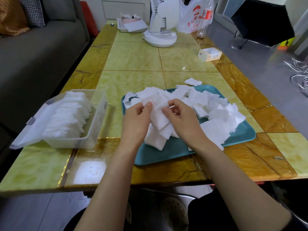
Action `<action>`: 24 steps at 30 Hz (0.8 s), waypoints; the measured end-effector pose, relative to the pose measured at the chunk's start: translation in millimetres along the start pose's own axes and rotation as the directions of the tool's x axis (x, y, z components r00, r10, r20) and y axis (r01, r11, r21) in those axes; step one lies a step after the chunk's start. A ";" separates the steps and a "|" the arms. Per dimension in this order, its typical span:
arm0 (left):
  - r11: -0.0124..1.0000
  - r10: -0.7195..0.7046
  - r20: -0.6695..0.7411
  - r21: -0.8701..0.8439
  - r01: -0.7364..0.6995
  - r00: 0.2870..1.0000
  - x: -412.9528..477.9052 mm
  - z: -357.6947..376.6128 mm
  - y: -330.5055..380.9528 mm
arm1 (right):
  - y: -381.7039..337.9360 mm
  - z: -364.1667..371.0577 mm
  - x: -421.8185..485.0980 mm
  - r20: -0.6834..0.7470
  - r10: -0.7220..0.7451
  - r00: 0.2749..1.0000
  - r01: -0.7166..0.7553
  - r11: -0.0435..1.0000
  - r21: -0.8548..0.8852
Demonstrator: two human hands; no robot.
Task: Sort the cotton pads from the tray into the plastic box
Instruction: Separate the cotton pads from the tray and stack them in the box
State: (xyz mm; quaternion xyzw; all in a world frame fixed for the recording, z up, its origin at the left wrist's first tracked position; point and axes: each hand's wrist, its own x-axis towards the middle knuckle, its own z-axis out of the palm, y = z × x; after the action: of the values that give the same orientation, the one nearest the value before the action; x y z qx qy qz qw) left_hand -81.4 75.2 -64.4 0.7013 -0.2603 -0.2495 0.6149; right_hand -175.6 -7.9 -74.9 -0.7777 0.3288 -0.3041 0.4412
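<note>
A teal tray (pixel 173 150) in front of me holds a loose heap of several white square cotton pads (pixel 215 110). Above its left half, my left hand (pixel 135 120) and my right hand (pixel 181 119) both pinch a small bunch of pads (pixel 159 117) that hangs down between them. To the left stands a clear plastic box (pixel 93 130) with its lid folded open, and a row of pads (pixel 66 115) is stacked inside. One pad (pixel 193 81) lies on the table just beyond the tray.
The yellow marble-pattern table (pixel 133 60) also carries a white fan (pixel 160 30), a plastic bag (pixel 193 15), a bottle (pixel 205 19), a small tissue box (pixel 210 54) and a white container (pixel 131 25) at the far end. A grey sofa (pixel 33 52) runs along the left.
</note>
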 end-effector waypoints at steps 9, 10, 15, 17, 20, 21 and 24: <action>1.000 0.013 -0.144 0.022 -0.010 0.989 6.5 -5.0 -8.7 | 7.0 -2.5 -0.1 -0.061 -0.030 0.998 0.017 0.981 -0.193; 0.999 0.026 -0.162 0.026 -0.022 0.986 7.1 -5.6 -8.7 | 9.2 -3.2 0.4 -0.049 -0.011 0.999 -0.001 0.972 -0.236; 0.989 0.121 -0.212 0.111 -0.099 0.970 8.3 -7.9 -11.2 | 8.8 -7.8 2.8 -0.179 0.006 0.984 -0.036 0.986 -0.165; 0.984 0.144 -0.214 0.133 -0.117 0.966 8.0 -7.7 -11.3 | 2.6 -9.2 2.0 -0.209 -0.067 0.976 0.049 0.995 -0.087; 0.978 0.165 -0.192 0.156 -0.136 0.967 7.0 -5.6 -10.7 | 0.5 -8.5 0.4 -0.142 -0.194 0.971 0.174 0.975 -0.141; 0.975 0.176 -0.169 0.164 -0.148 0.970 6.4 -5.0 -10.5 | 1.1 -7.4 0.5 -0.109 -0.219 0.970 0.199 0.965 -0.170; 0.974 0.173 -0.068 0.157 -0.161 0.983 4.3 -1.2 -9.3 | 1.4 -4.6 -0.2 -0.058 -0.279 0.959 0.263 0.944 -0.201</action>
State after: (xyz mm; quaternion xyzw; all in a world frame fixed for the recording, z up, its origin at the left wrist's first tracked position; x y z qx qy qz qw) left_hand -76.9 74.2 -73.7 0.7311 -0.3112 -0.1477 0.5890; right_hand -179.5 -10.6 -74.3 -0.8405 0.2648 -0.3618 0.3041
